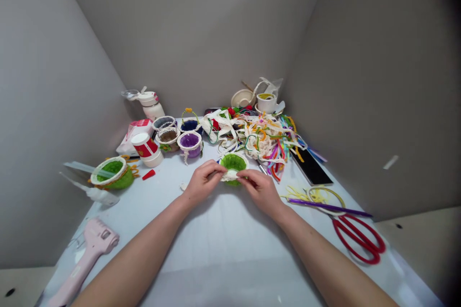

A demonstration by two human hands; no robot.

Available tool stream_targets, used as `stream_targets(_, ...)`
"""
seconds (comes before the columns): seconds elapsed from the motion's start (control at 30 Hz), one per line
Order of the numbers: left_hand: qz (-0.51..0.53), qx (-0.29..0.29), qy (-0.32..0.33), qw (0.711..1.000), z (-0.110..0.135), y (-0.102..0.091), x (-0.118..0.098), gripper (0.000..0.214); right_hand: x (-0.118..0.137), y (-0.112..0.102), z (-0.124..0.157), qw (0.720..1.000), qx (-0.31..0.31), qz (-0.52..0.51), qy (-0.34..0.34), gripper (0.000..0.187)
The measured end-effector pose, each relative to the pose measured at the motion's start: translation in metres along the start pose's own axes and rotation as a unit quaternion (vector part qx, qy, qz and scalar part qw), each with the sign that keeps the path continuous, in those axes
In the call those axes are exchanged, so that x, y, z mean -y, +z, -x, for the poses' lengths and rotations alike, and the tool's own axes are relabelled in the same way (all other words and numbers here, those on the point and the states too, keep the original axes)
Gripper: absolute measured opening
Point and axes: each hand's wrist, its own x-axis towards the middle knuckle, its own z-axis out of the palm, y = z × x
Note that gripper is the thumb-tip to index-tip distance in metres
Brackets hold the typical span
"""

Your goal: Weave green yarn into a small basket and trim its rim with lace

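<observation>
In the middle of the table stands a small green basket (234,160) with a white rim. A short piece of white trim (229,175), perhaps lace, lies across its near side. My left hand (203,181) pinches the left end of the trim between thumb and fingers. At the other end, my right hand (261,189) pinches the trim in the same way. Both hands rest close to the basket's near edge, and their lower fingers are partly hidden.
Behind are a purple basket (190,144) with others and a heap of lace and pipe cleaners (262,136). Left are a pink glue gun (94,244), a glue bottle (103,196) and another green basket (122,177). Right lie red-handled scissors (360,239), a purple stick (320,206) and a phone (312,168).
</observation>
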Motion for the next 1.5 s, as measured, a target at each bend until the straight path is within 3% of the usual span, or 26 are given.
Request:
stream_targets(0.23,-0.041,0.005,0.007,0.999,0.001,0.002,0.001,0.017,0.001,-0.002,0.002,0.999,-0.005,0.036,-0.012,0.011)
stream_targets(0.47,-0.037,-0.007,-0.006,0.999,0.002,0.003,-0.002,0.016,0.011,0.0,0.004,0.988,0.006,0.127,-0.092,0.012)
stream_targets(0.6,-0.008,-0.018,-0.021,1.0,0.002,0.003,-0.003,0.015,0.012,0.004,0.004,0.988,-0.009,0.131,-0.085,0.011)
stream_targets(0.93,0.106,-0.02,-0.145,0.984,-0.004,0.003,0.003,0.02,0.009,0.008,0.006,0.988,-0.026,0.136,-0.062,0.011)
stream_targets(1.5,0.095,-0.01,-0.144,0.985,-0.005,0.004,0.004,0.02,0.014,0.007,0.005,0.986,-0.007,0.163,-0.043,0.016)
